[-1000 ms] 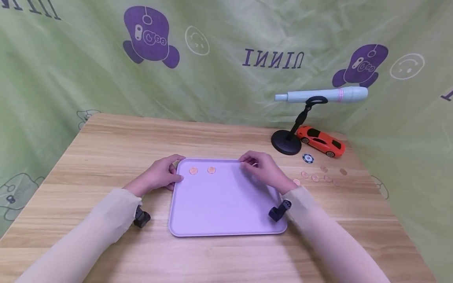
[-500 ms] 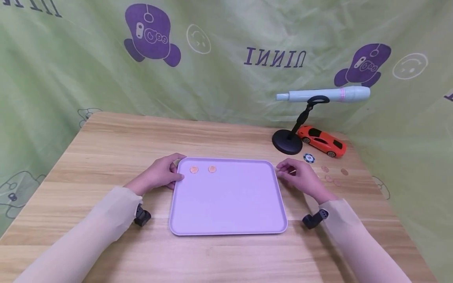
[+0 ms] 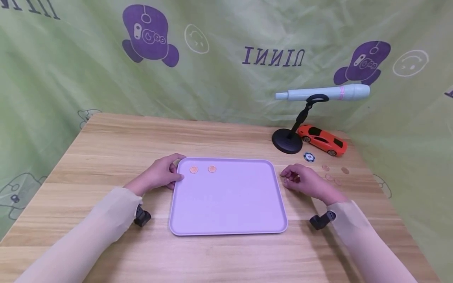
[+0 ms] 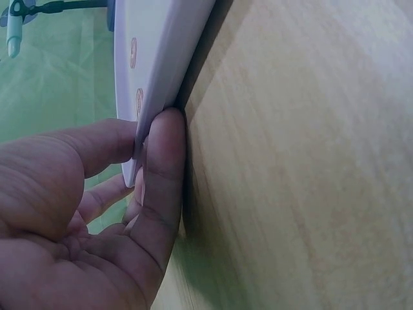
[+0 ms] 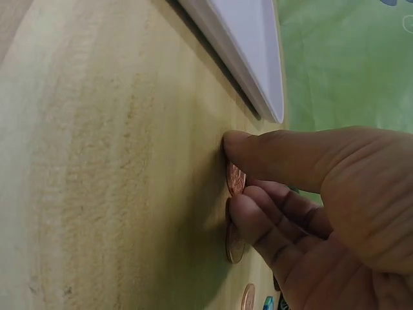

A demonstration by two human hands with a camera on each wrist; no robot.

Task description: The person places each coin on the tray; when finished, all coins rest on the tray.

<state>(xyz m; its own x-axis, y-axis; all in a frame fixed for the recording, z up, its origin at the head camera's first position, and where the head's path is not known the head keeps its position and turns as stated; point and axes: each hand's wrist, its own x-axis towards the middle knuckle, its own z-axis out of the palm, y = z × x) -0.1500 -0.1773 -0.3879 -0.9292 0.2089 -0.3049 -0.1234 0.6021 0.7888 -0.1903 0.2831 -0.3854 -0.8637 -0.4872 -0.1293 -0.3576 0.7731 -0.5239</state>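
Note:
My left hand (image 3: 159, 173) grips the left rim of a lilac tray (image 3: 230, 200), thumb above and fingers beneath; the left wrist view shows the rim between them. Two copper coins (image 3: 194, 169) lie inside the tray near its far left corner. Beyond the tray's right side, my right hand (image 3: 304, 179) is down at the table. In the right wrist view its thumb and index finger pinch a copper coin (image 5: 236, 177) by the edges, at the table surface. A second coin (image 5: 236, 248) lies right beside the index finger. My hand hides part of both.
Several more copper coins (image 3: 325, 168) lie right of my right hand. Behind them are a blue-and-white poker chip (image 3: 309, 157), an orange toy car (image 3: 323, 140) and a black stand (image 3: 287, 141) bearing a pale blue microphone (image 3: 327, 93). A green curtain (image 3: 226, 86) hangs behind the wooden table (image 3: 141, 137).
My right hand has moved from over the tray's far right part, out past its right rim, to a coin on the table. My left hand keeps its hold on the tray.

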